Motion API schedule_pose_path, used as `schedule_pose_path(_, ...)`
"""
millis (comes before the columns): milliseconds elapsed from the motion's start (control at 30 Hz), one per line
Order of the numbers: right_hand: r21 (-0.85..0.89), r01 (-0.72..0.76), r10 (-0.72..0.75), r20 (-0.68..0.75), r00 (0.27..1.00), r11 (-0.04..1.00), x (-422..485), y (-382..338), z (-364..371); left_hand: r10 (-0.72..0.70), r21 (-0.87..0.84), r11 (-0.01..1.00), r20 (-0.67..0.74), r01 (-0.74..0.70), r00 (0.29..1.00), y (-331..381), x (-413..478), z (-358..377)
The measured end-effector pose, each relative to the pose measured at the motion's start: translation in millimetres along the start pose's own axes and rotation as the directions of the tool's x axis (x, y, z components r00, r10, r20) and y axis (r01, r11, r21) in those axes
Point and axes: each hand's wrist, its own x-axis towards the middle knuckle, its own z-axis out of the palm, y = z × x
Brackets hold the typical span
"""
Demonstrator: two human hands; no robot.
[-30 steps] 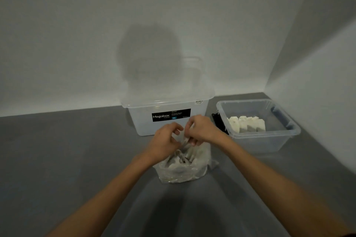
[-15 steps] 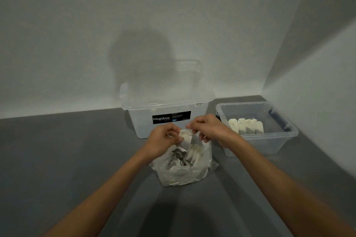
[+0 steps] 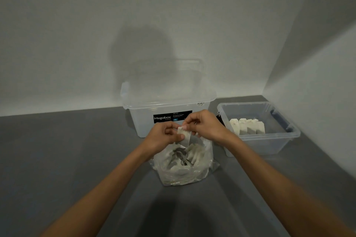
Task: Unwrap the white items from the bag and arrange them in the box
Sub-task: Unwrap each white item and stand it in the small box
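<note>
A clear plastic bag (image 3: 183, 167) full of white wrapped items stands open on the grey table. Just above its mouth, my left hand (image 3: 163, 136) and my right hand (image 3: 204, 127) both pinch one small white item (image 3: 184, 135), the left on its side, the right at its top edge. To the right, a small clear box (image 3: 269, 140) holds a row of several white items (image 3: 247, 128) standing upright.
A larger clear Megabox bin (image 3: 146, 123) with its lid on stands behind the bag. White walls close the table at the back and on the right. The small box sits in the right corner near the wall.
Both hands have lifted a white item out of the bag's mouth and hold it higher, with the fingers now spread along its edges.
</note>
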Motion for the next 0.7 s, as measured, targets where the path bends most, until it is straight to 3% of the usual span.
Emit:
schedule_pose_path(100,0.048,-0.047,0.047,-0.002,0.999,0.998,2,1,4,-0.019,-0.001,1.0,-0.001,0.019,1.0,0,-2,0)
schedule_pose_path(200,0.262,-0.164,0.185,-0.06,0.981,0.951,3,2,8,-0.075,0.003,0.997,-0.025,0.075,0.997,-4,-3,-2)
schedule_pose_path(300,0.447,-0.25,0.306,-0.056,0.95,0.859,1,7,10,-0.144,-0.172,0.977,-0.118,0.123,0.983,-5,-3,-6)
schedule_pose_path(400,0.454,-0.317,0.351,0.01,0.936,0.833,-4,14,15,-0.125,-0.237,0.969,-0.231,0.069,0.965,-4,0,-13)
schedule_pose_path(567,0.339,-0.371,0.344,0.138,0.929,0.865,-11,22,21,0.062,0.108,0.993,-0.221,-0.039,0.973,1,5,-24)
schedule_pose_path(700,0.079,-0.226,0.228,-0.015,0.974,0.971,-9,21,21,0.167,0.486,0.864,-0.025,-0.134,0.986,18,10,-29)
